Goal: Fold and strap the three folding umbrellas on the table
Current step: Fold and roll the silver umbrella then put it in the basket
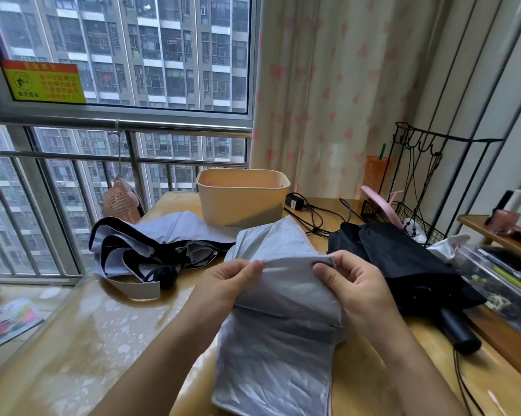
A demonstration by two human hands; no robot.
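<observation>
A silver-grey folding umbrella (283, 325) lies in front of me, its canopy loose and creased. My left hand (226, 283) pinches the upper edge of one canopy panel on the left. My right hand (355, 283) pinches the same edge on the right, the cloth stretched between them. A lavender umbrella with black lining (151, 247) lies loose and unstrapped at the left of the table. A black umbrella (403, 265) lies loose at the right, its black handle (460, 331) pointing toward me.
A beige plastic bin (241, 196) stands at the back of the wooden table (103, 340). Black cables and an adapter (307, 211) lie behind the umbrellas. A black wire rack (427, 187), a pink fan and shelf clutter crowd the right side. The window railing is at the left.
</observation>
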